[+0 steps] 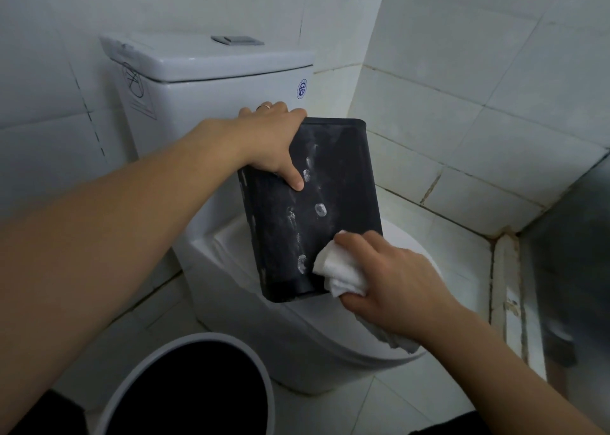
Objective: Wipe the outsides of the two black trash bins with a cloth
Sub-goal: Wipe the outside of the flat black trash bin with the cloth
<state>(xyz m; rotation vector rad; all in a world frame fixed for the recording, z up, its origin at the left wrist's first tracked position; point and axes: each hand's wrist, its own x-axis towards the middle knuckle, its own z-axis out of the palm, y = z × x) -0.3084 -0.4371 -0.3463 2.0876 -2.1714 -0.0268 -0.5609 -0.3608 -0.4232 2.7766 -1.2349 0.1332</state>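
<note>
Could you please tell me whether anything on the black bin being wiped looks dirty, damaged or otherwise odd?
Yes. The black bin, held tilted over the toilet by the left hand, carries whitish spots and streaks down its facing side. The right hand presses the white cloth at its lower corner, beside the spots. No cracks are visible.

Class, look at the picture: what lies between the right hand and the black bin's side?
In the head view, a bunched white cloth lies between the right hand and the black bin, pressed on its lower corner.
</note>
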